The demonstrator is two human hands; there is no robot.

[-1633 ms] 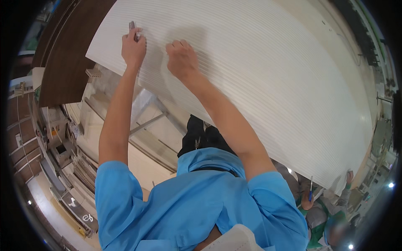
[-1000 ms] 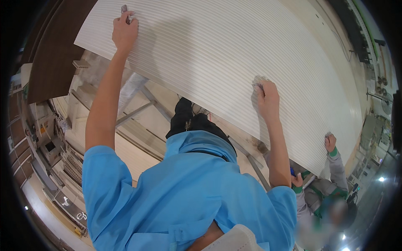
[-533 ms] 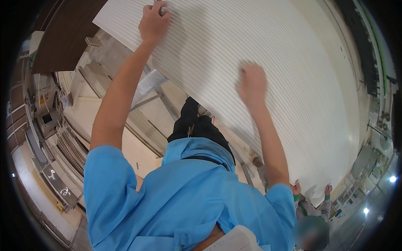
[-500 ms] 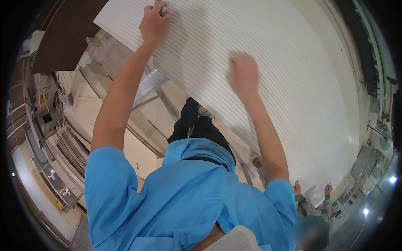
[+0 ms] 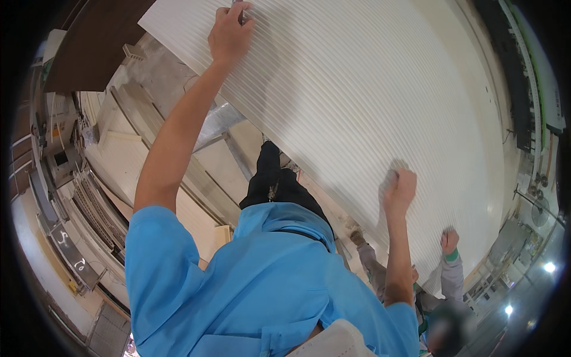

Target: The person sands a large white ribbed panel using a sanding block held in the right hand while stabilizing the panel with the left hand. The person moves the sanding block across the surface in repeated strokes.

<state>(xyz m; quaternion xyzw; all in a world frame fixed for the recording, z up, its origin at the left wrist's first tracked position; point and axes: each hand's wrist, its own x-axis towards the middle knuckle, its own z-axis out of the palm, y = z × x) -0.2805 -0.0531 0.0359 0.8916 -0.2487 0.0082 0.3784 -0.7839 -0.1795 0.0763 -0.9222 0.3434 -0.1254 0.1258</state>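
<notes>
A large white ribbed panel (image 5: pixel 357 89) spreads from the upper left to the lower right before me. My left hand (image 5: pixel 231 37) is closed at its far left end, round a small dark object (image 5: pixel 240 14) whose kind I cannot make out. Farther down and to the right, my right hand (image 5: pixel 401 188) is closed just over or on the ribbed surface, its shadow close beside it. Whether its curled fingers hold anything is hidden.
At the lower right a co-worker's hand (image 5: pixel 450 241), in a grey sleeve with a green cuff, touches the panel. A dark brown board (image 5: pixel 95 47) lies at the upper left. Long pale profiles (image 5: pixel 140 119) lie below on the left.
My right hand has moved down and right across the panel, still closed. My left hand has shifted slightly right and down. The co-worker's hand has moved up and left onto the panel.
</notes>
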